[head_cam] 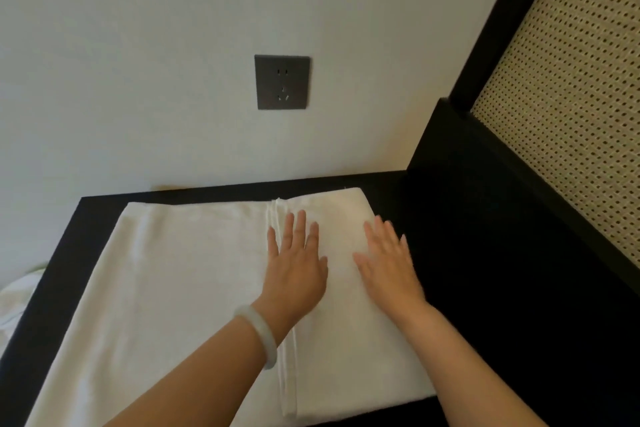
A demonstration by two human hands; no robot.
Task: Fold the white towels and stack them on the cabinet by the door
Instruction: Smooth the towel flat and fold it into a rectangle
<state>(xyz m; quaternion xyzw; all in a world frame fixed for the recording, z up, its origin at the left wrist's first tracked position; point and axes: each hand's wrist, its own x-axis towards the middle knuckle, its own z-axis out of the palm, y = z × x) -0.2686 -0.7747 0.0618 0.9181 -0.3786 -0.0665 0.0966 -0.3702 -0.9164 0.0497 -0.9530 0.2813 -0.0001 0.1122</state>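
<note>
A white towel (166, 288) lies spread over the black cabinet top (467, 253), with its right part folded over into a thicker panel whose edge runs down the middle. My left hand (296, 267) lies flat on that fold edge, fingers straight, a pale bangle on the wrist. My right hand (389, 260) lies flat on the folded panel near its right edge, fingers spread.
A dark wall socket (282, 81) sits on the white wall behind the cabinet. A black-framed rattan panel (568, 107) rises at the right. More white cloth (14, 298) shows beyond the cabinet's left edge.
</note>
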